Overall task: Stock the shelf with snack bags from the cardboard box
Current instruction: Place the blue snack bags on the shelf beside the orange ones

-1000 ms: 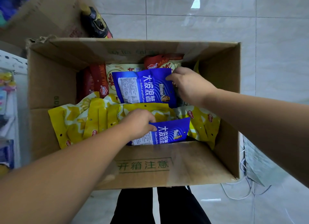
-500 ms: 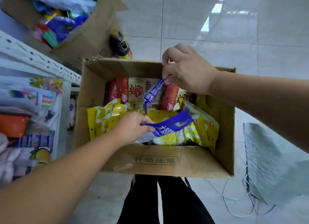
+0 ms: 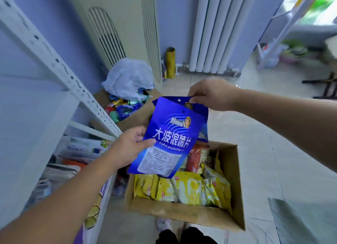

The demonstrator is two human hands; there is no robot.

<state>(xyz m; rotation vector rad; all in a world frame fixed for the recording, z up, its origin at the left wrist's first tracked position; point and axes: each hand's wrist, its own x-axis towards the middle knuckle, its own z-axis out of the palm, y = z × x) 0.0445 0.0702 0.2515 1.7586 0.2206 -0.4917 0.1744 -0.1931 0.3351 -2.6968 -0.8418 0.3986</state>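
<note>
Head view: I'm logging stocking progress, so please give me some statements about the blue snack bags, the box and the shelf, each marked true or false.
1. The left hand holds the front blue bag by its left edge. True.
2. The right hand pinches the top of the rear blue bag. True.
3. The cardboard box is empty. False: yellow bags and a red bag lie in it.
4. Both blue bags lie on the shelf. False: both are held in the air above the cardboard box, beside the shelf.
5. The shelf stands on the person's right. False: it stands on the left.
</note>
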